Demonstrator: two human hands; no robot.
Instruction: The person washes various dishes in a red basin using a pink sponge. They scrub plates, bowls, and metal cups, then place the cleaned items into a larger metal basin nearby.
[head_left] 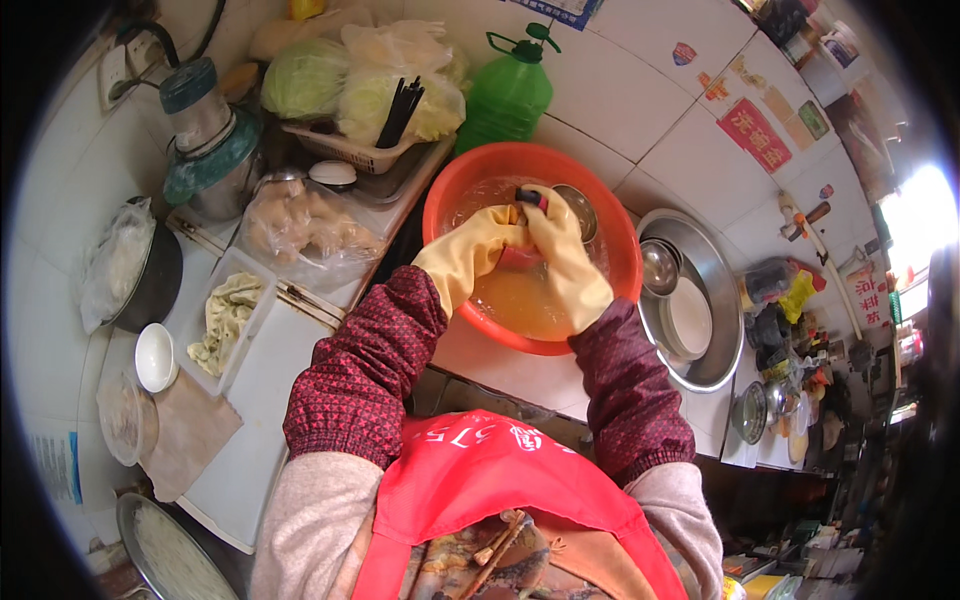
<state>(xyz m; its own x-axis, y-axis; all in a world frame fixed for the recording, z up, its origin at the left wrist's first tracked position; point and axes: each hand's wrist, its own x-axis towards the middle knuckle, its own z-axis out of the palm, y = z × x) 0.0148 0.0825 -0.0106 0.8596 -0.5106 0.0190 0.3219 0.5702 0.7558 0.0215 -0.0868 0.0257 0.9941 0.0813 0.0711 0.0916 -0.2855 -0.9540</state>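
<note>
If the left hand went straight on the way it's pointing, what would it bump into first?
Most likely the right hand, in its yellow glove just ahead over the orange-red basin; whether the two hands already touch is unclear.

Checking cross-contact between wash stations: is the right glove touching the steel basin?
Apart. In the head view, the right glove is over the orange basin, whose right rim shows between glove and steel basin.
</note>
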